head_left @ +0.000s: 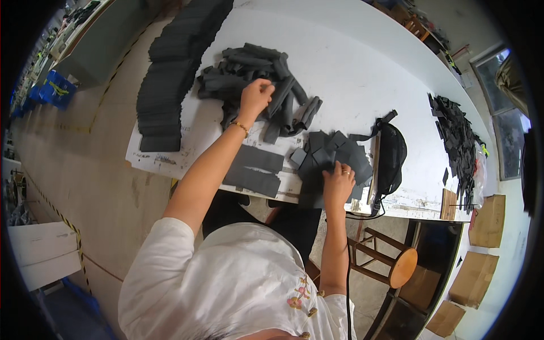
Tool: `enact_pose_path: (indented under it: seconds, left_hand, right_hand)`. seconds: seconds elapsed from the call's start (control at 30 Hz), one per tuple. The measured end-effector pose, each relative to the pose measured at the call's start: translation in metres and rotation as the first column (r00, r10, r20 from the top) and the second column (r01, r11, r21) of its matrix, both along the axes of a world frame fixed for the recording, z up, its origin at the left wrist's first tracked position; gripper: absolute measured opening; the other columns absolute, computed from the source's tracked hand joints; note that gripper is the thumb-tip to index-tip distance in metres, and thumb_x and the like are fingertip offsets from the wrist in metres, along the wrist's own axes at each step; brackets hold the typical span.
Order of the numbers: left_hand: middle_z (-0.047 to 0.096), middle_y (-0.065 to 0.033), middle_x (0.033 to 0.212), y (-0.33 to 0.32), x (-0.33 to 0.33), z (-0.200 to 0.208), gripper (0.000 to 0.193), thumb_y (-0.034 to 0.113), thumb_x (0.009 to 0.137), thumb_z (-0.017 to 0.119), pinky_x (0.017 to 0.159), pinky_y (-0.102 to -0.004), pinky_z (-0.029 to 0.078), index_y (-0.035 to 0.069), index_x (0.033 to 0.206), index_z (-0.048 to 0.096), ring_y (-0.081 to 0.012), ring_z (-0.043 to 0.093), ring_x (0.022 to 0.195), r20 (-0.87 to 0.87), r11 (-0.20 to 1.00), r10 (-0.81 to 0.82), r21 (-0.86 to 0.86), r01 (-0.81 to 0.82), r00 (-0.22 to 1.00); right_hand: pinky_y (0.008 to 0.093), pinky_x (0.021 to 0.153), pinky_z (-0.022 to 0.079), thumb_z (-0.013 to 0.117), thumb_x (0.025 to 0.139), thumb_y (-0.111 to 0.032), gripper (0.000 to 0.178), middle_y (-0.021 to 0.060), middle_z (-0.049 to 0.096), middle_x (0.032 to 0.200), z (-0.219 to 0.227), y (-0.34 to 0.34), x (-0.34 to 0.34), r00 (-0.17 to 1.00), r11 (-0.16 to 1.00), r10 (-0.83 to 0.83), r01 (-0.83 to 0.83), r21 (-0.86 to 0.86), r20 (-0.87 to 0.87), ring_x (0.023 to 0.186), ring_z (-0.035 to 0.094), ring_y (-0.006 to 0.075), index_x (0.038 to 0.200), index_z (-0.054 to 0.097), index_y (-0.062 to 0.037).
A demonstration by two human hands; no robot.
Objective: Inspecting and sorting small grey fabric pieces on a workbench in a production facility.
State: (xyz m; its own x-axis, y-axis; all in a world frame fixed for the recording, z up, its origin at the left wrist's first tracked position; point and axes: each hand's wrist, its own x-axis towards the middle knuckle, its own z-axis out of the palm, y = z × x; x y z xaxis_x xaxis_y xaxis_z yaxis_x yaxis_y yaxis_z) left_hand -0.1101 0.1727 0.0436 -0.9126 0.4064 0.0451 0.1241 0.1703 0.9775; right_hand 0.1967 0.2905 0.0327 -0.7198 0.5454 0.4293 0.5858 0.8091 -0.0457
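Observation:
My left hand (256,101) reaches over a heap of curled dark grey strips (243,65). Its fingers are bent in a pinch at the edge of one curled strip (281,96). To the right, my right hand (340,180) rests on a loose pile of flat dark grey square pieces (357,154). Its fingers are drawn together on a piece whose held edge they cover. Between my arms, two flat dark strips (253,180) lie side by side near the table's front edge.
A long row of stacked dark pieces (164,85) runs along the left of the white table (334,62). Right of the square pile sits a black waist bag (391,156) with a strap. More dark pieces (456,141) cover the far right. A wooden stool (402,267) stands below.

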Motion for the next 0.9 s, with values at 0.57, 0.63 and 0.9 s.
enact_pose_path:
  seconds: [0.57, 0.63, 0.9]
  left_hand:
    - [0.063, -0.0094, 0.084, -0.062, 0.067, 0.000, 0.028, 0.021, 0.089, 0.068, 0.062, -0.0326, 0.059, -0.004, 0.096, 0.059, -0.0196, 0.068, 0.074, 0.533, 0.902, -0.228, 0.431, -0.029, 0.815]
    - [0.063, -0.0124, 0.091, -0.071, 0.079, 0.000, 0.023, 0.015, 0.088, 0.069, 0.064, -0.0357, 0.059, -0.003, 0.095, 0.058, -0.0242, 0.069, 0.078, 0.577, 0.896, -0.176, 0.429, -0.113, 0.797]
    - [0.060, -0.0189, 0.119, -0.090, 0.103, 0.010, 0.029, 0.004, 0.096, 0.052, 0.096, -0.0440, 0.052, -0.007, 0.122, 0.050, -0.0327, 0.061, 0.109, 0.690, 0.723, -0.491, 0.664, -0.194, 0.532]
  right_hand:
    - [0.0411, 0.080, 0.048, 0.069, 0.083, -0.029, 0.043, 0.0160, 0.056, 0.107, -0.015, 0.011, -0.008, 0.967, 0.961, 0.174, -0.127, -0.245, 0.183, 0.098, 0.054, 0.0327, 0.110, 0.060, 0.0030]
    - [0.0408, 0.081, 0.048, 0.068, 0.084, -0.025, 0.034, 0.0161, 0.057, 0.106, -0.025, 0.007, -0.011, 0.950, 0.971, 0.187, -0.142, -0.191, 0.250, 0.097, 0.054, 0.0333, 0.103, 0.061, 0.0024]
    - [0.0437, 0.074, 0.048, 0.063, 0.080, -0.002, 0.020, 0.0183, 0.056, 0.103, 0.015, 0.004, -0.022, 0.920, 0.960, 0.261, -0.278, -0.018, -0.293, 0.089, 0.055, 0.0364, 0.095, 0.050, 0.0014]
